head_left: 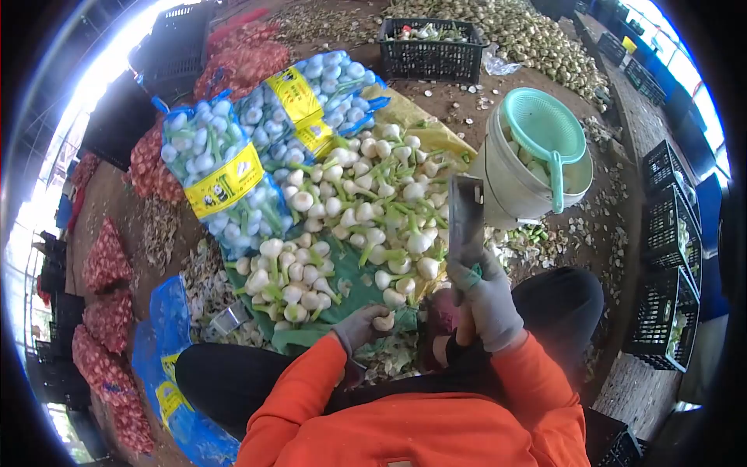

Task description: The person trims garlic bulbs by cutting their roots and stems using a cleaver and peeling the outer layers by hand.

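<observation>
My left hand (358,328), in a grey glove, is drawn in low over my lap, its fingers folded and pinching a single garlic bulb (384,321) near the fingertips. The bulb sits just below the near edge of the loose garlic heap (419,243), apart from it. I cannot tell how the underside of my grip lies, since my palm faces away from view.

My right hand (490,305), gloved too, is closed around the handle of a broad knife (466,214); most of the handle is hidden inside my fist. The blade stands up and away from me, between the heap and the white bucket (498,183), well apart from the bulb in my left hand.

The heap, pale bulbs with short green stems, spreads over a green sheet (352,268). A turquoise strainer (545,121) rests on top of the bucket, and filled blue net bags (194,148) lie beyond the heap, to my left.
</observation>
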The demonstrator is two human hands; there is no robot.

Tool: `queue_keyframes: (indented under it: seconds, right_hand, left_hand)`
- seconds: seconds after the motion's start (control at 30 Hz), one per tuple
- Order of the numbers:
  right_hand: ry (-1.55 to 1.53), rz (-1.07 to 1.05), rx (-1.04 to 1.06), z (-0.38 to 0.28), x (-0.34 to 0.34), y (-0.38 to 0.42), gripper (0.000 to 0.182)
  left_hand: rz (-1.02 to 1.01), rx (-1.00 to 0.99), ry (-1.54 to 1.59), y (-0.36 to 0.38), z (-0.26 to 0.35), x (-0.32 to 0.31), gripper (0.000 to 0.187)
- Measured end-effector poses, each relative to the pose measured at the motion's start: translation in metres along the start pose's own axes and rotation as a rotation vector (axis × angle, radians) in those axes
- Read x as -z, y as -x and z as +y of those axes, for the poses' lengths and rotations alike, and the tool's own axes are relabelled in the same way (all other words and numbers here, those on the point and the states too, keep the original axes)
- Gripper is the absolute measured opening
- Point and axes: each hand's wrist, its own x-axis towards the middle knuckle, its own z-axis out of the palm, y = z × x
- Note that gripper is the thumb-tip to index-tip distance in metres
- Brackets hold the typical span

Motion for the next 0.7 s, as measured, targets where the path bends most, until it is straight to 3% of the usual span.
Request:
queue_keyframes:
  seconds: [0.03,0.1,0.23,0.27,0.37,0.43,0.5,0.7]
  right_hand:
    - [-0.033,-0.011,0.009,-0.002,-0.002,0.001,0.019]
    - [-0.098,-0.030,0.025,-0.008,-0.002,0.005,0.018]
    - [-0.136,-0.075,0.019,-0.021,-0.005,0.010,0.020]
    - [-0.141,-0.069,-0.003,-0.021,-0.005,0.011,0.020]
    - [-0.092,-0.048,0.033,-0.033,-0.003,0.009,0.019]
    - [0.089,-0.095,0.192,-0.030,0.004,0.008,0.017]
    - [0.326,-0.176,0.446,-0.025,0.014,0.007,0.015]
    - [0.375,-0.237,0.468,-0.023,0.011,0.010,0.010]
  left_hand:
    - [0.010,0.038,0.079,-0.028,-0.020,0.037,0.029]
    - [0.040,0.007,0.236,-0.042,0.010,0.028,0.031]
    - [0.083,-0.549,-0.132,-0.010,0.272,-0.179,0.035]
    - [-0.023,-0.605,0.116,-0.025,0.316,-0.200,0.033]
    - [-0.126,-0.827,0.226,-0.017,0.397,-0.247,0.019]
    - [0.009,-1.060,0.141,-0.008,0.399,-0.245,0.024]
    - [0.075,-1.004,0.143,0.000,0.375,-0.220,0.027]
    - [0.250,-0.614,0.106,0.007,0.253,-0.137,0.025]
